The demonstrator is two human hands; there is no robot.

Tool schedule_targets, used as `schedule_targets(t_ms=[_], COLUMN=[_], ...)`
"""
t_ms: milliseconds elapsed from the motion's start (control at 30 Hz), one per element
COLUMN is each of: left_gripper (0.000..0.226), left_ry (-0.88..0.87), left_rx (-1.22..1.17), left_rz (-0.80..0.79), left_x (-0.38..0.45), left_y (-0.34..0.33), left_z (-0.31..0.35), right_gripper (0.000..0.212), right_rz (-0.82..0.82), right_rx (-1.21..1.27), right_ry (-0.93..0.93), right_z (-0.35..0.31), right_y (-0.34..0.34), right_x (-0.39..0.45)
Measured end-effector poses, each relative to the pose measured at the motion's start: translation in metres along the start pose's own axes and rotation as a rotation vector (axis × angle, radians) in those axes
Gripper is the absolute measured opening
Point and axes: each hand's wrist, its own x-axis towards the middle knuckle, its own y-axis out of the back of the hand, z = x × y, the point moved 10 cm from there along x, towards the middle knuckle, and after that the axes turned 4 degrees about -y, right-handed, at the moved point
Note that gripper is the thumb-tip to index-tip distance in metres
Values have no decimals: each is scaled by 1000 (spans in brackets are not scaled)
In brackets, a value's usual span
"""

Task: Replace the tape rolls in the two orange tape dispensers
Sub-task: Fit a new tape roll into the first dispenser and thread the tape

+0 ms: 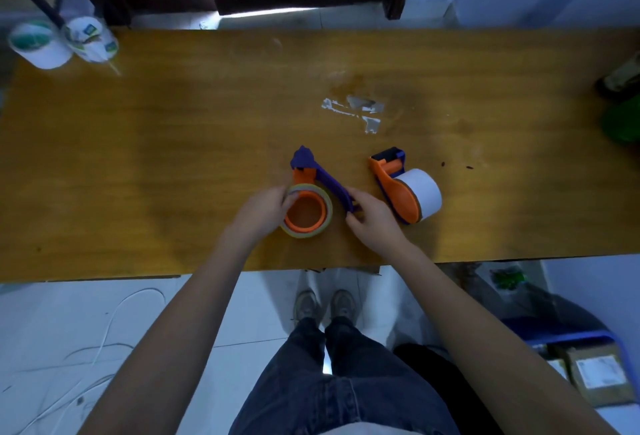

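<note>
Left hand [268, 209] fingers curled on thin yellowish tape roll [308, 211] sitting on near dispenser [311, 189], right hand [372, 218] pinching its purple handle, second dispenser [398, 189] with white roll [424, 197] at 3 o'clock, table [173, 157], cups [62, 41] at 10 o'clock.

White cups [62, 43] at table's [173, 144] far-left corner
</note>
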Motion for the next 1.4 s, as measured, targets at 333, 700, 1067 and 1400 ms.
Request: schedule_targets(t_ms=[333,700,1067,1400], left_gripper=[42,30,38,69], left_ry=[-217,-356,35,-408], left_rx=[571,366,-574,199], left_rz=[-198,-105,253,597], left_x=[24,32,-19,-79], left_y=[2,16,1,20], left_z=[30,32,-9,56], right_gripper=[56,48,35,38], right_rz=[-15,-37,-57,-155], right_rx=[-30,-74,-387,786], right_ry=[14,-82,-248,-672], right_z=[1,1,-31,-1], right_y=[-1,-5,-16,-27], right_x=[1,8,33,-6])
